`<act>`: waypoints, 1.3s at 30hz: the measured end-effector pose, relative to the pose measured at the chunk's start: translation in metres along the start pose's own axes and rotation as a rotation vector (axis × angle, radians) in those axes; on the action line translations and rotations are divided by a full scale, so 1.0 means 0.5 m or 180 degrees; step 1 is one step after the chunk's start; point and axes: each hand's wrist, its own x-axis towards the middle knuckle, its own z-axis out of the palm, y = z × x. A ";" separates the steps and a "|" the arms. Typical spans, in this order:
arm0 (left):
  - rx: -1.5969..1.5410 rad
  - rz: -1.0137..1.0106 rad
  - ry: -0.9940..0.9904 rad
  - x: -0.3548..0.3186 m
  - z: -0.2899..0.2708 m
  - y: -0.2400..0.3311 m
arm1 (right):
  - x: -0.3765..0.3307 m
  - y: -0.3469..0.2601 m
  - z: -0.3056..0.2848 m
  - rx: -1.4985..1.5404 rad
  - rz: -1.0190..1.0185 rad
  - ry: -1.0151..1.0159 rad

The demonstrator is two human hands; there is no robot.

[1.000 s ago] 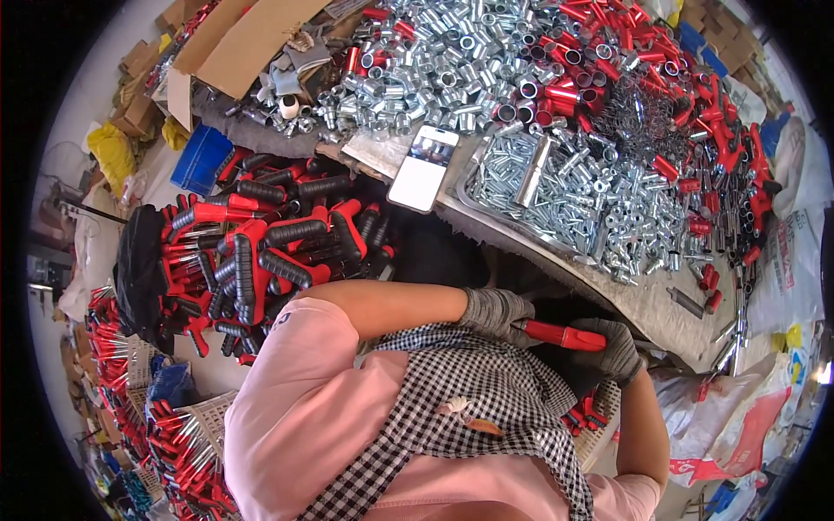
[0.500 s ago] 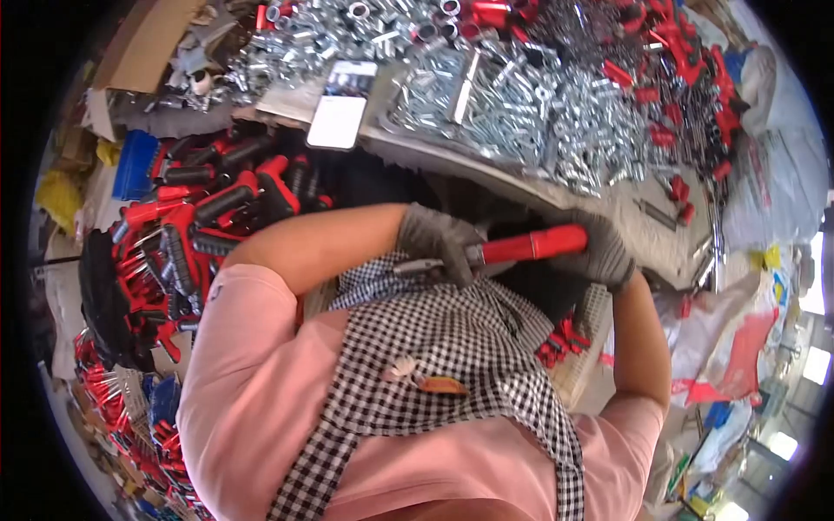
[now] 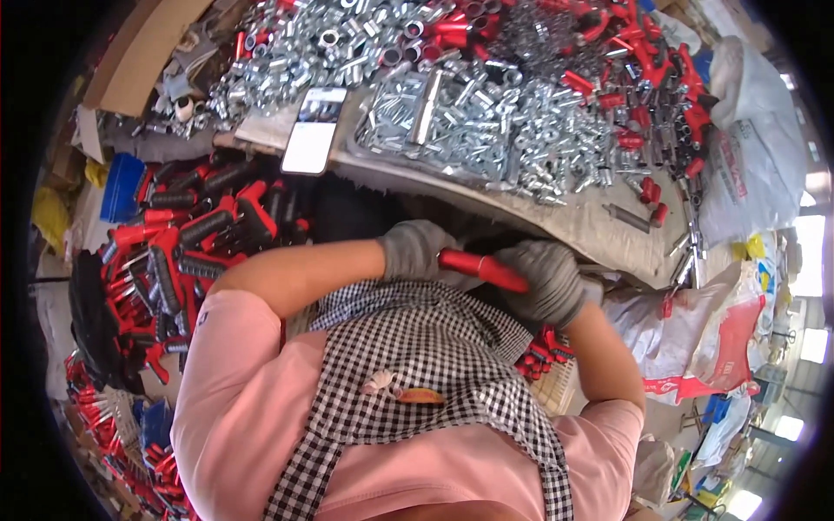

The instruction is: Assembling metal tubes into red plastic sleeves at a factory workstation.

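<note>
In front of my apron, both gloved hands are on a long red tool body [image 3: 483, 268], lying slantwise with its right end lower. My right hand [image 3: 546, 280], in a grey knit glove, is closed around its right end. At the other end my left hand [image 3: 419, 249], gloved the same way, is closed with its fingers turned away from view. The palm side of the left hand and whatever lies beneath it are hidden, so the grey metal part of the tool does not show.
Ahead is a bench [image 3: 599, 227] heaped with small metal parts [image 3: 486, 122]. A phone [image 3: 310, 135] lies at its near edge. Red-and-black tool handles [image 3: 195, 230] pile up at left. A white-and-red sack [image 3: 708, 334] stands at right, and red pieces [image 3: 545, 352] sit low beside my apron.
The red tool body has tilted, its right end dropping, and its grey metal part has gone from sight. My right hand has moved left and down; the left hand has turned over its end.
</note>
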 end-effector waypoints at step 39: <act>-0.3797 0.1334 -0.0182 -0.062 -0.061 -0.023 | -0.034 0.429 0.002 -0.2035 0.0623 0.0056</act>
